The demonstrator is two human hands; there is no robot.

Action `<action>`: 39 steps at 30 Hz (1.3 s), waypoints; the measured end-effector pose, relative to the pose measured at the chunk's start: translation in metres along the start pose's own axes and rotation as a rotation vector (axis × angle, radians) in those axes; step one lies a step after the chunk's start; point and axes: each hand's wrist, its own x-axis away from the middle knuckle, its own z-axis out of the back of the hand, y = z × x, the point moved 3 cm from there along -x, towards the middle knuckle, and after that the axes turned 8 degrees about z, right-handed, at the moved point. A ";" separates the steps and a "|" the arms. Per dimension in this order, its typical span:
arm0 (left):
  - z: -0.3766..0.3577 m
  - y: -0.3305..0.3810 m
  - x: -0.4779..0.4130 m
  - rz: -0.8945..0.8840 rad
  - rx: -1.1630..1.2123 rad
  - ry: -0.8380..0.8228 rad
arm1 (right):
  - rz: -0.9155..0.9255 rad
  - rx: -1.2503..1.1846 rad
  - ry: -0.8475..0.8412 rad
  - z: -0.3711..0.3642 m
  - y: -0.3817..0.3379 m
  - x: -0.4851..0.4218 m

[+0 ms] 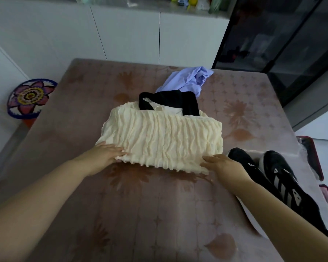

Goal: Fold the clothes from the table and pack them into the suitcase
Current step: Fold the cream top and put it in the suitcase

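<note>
From the head camera, the left hand (107, 153) lies flat, fingers spread, on the near left corner of the cream top (159, 138), which lies folded on the table (140, 214). The right hand (221, 164) is open, fingers extended, touching the top's near right corner. Just right of that hand and forearm lie two black shoes (273, 176), crowding the arm. Beyond the hands, past the top, a black garment (170, 101) touches its far edge, with a lilac shirt (187, 81) farther off. Far right, a red suitcase (312, 157) edge shows.
</note>
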 end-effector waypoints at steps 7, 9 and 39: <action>-0.033 0.016 0.073 -0.069 0.081 -0.098 | 0.106 -0.146 -0.063 -0.037 -0.012 0.050; -0.037 0.013 0.088 -0.099 0.231 0.088 | 0.089 -0.201 -0.007 -0.048 -0.013 0.062; 0.013 0.019 0.078 0.273 1.649 0.170 | 0.325 -0.194 0.708 0.050 -0.159 -0.050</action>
